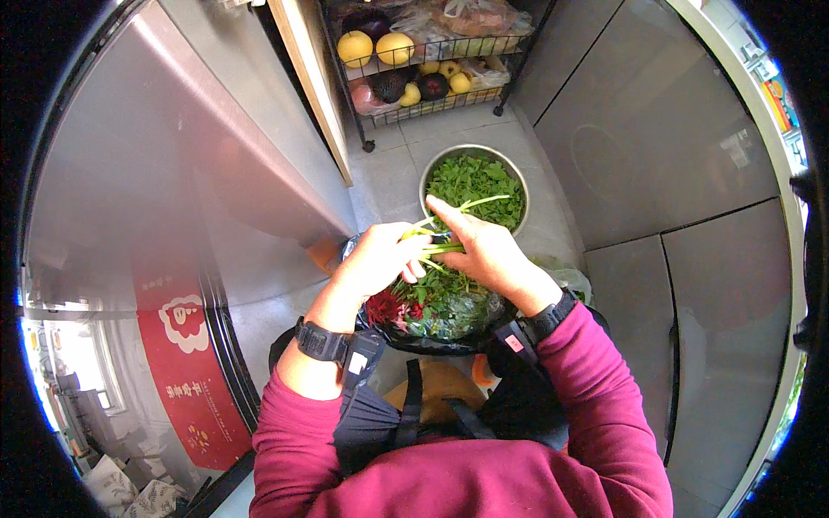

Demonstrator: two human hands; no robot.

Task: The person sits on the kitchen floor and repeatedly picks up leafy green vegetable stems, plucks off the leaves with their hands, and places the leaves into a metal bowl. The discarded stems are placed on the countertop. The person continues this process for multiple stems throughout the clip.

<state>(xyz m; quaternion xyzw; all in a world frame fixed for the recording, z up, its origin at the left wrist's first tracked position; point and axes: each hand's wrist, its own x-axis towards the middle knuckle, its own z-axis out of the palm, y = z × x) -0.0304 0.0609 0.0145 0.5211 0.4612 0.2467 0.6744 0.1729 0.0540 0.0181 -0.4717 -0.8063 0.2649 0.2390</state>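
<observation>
Pale green stems [443, 248] of a leafy vegetable run between my two hands, above a bin or container lined with a black plastic bag [427, 345]. My left hand [388, 256] closes on the stems at one end. My right hand [482, 249] holds them at the other, its index finger stretched out and a thin stem standing out past it. Below the hands, the bag holds green leaves and stems [453, 304] and dark red plant scraps [383, 307]. Just beyond my hands, a round metal bowl [526, 206] full of green leaves [476, 181] stands on the tiled floor.
A wheeled black wire rack [447, 107] with yellow fruit [355, 49] and bagged produce stands at the far end. Glossy grey cabinet doors [654, 149] rise on the right, a shiny metallic appliance surface [194, 162] on the left. A clear plastic bag [573, 280] lies beside the black-lined container.
</observation>
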